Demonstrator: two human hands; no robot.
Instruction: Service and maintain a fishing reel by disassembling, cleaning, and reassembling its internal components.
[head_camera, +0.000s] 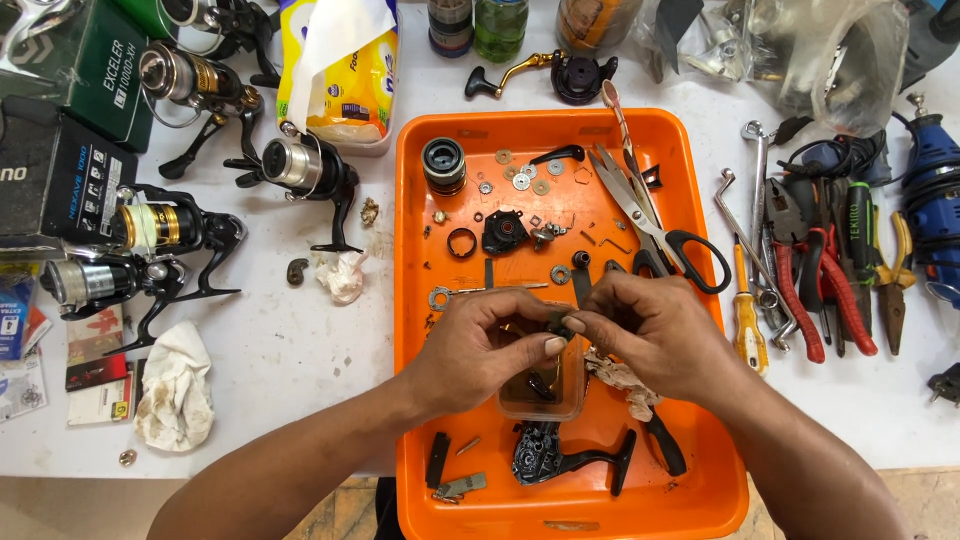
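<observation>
My left hand (480, 345) and my right hand (650, 330) meet over the middle of an orange tray (415, 200). Both pinch one small dark reel part (560, 323) between their fingertips. Just below the hands stands a small clear plastic cup (545, 400) with dark liquid and a part in it. A black reel body (545, 455) with its arm lies near the tray's front edge. Scissors (650, 225), a black spool (443, 163), washers and small screws lie in the far half of the tray.
Several fishing reels (300, 165) and boxes sit on the white table at the left, with a dirty rag (175, 385) and a tissue pack (340, 70). Pliers (800, 270), screwdrivers and wrenches lie right of the tray. Jars stand at the back.
</observation>
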